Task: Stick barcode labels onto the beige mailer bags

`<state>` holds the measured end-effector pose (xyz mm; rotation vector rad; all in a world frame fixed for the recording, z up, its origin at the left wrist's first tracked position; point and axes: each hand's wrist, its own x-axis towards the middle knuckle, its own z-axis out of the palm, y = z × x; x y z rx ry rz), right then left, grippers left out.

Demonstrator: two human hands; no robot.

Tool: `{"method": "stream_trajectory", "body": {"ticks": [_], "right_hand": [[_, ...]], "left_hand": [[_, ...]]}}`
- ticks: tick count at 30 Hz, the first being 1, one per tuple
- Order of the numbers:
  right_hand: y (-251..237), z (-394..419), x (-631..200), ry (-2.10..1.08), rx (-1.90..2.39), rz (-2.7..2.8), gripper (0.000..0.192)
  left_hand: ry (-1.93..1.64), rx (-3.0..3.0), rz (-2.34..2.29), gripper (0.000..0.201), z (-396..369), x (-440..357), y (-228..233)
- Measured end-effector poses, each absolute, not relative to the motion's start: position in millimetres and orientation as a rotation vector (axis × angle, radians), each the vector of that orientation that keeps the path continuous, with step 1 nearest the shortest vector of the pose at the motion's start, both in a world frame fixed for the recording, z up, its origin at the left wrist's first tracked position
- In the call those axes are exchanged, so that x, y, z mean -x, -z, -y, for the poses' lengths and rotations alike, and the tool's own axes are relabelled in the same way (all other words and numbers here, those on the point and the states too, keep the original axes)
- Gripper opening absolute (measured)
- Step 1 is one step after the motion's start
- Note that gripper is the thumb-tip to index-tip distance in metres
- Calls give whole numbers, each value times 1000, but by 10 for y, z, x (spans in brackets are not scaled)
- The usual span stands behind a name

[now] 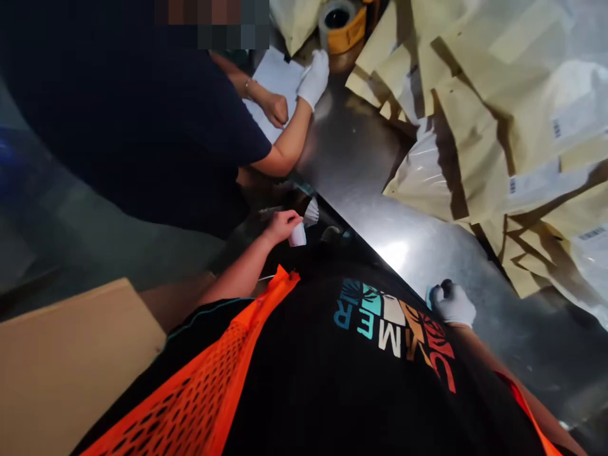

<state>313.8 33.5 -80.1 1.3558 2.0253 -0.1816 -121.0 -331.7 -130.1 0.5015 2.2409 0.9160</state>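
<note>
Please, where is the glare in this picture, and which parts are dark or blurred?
In the head view, strong glare sits on the metal table beside the person's shirt; the packages cast hard shadows; the left side is dark and smeared; the co-worker's face is pixelated; the left hand, holding a small white object, and the gloved right hand stay fairly sharp.

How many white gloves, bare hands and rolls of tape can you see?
White gloves: 2 (right hand, co-worker's gloved hand)
Bare hands: 2 (left hand, co-worker's bare hand)
Rolls of tape: 1
Total: 5
</note>
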Motion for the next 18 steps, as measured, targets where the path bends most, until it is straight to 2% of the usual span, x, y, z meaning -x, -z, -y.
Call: {"method": "stream_trajectory", "body": {"ticks": [6,11,18], "right_hand": [[652,-454,-2990,238,-1167,-1966,50],[591,-485,-2892,252,-1147,-1898,49],[637,-611,-2794,356,-1208,-1923,36]], "left_hand": [[-914,-288,-2556,22,3837,953,1136],[-962,-372,-2607,21,3805,856,890],[-1050,-495,-2608,21,3742,901,669]]}}
